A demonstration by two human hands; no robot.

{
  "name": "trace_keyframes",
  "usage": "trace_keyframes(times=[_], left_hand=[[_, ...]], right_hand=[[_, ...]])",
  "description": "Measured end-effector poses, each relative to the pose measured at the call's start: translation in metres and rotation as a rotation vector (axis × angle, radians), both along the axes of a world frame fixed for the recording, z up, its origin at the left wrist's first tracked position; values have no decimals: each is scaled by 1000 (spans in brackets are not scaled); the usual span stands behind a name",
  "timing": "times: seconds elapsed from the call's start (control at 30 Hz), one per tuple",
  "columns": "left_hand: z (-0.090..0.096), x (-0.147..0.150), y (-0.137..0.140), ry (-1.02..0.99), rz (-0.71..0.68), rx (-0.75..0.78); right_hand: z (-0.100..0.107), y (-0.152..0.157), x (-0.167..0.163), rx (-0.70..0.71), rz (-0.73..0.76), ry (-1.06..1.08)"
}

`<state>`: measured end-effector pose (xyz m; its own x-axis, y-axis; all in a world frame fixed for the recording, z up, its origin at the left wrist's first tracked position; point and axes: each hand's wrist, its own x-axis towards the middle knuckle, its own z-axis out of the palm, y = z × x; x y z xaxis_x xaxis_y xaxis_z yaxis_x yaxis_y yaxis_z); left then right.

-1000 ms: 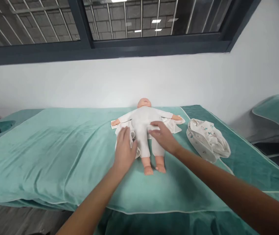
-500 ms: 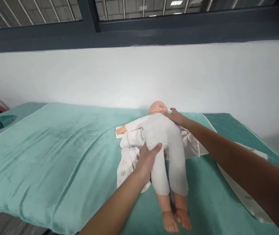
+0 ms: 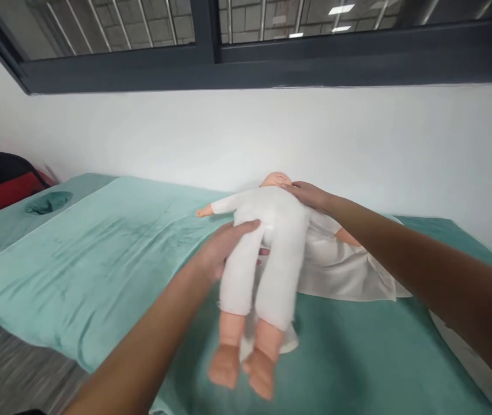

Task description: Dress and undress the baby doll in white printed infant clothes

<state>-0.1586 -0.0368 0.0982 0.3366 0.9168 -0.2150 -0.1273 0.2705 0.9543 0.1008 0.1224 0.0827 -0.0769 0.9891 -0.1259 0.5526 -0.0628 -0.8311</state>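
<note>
A baby doll in a white suit lies face up, its head near the wall and its bare feet towards me. My left hand is wrapped round the doll's thigh on the left, thumb on top and fingertips showing between the legs. At the doll's neck and shoulder is my right hand, its fingers closed there and partly hidden behind the shoulder. A white baby garment lies spread beneath and to the right of the doll, with part of it showing below the legs.
A green sheet covers the bed, with a hole in the cover at the far left. Behind it, a red and black bag rests against the white wall, under a dark window frame. Another white cloth lies at right.
The doll has shifted left relative to the garment, which now shows more on the right. Both my hands have moved with it, and my view has turned left.
</note>
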Motion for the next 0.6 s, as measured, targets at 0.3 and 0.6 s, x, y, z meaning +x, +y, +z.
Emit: trace_keyframes(times=[0.3, 0.6], left_hand=[[-42, -135, 15, 155, 108, 23], [-64, -202, 47, 227, 253, 110]], right_hand=[[-11, 18, -157, 48, 65, 54], [-15, 28, -221, 172, 191, 181]])
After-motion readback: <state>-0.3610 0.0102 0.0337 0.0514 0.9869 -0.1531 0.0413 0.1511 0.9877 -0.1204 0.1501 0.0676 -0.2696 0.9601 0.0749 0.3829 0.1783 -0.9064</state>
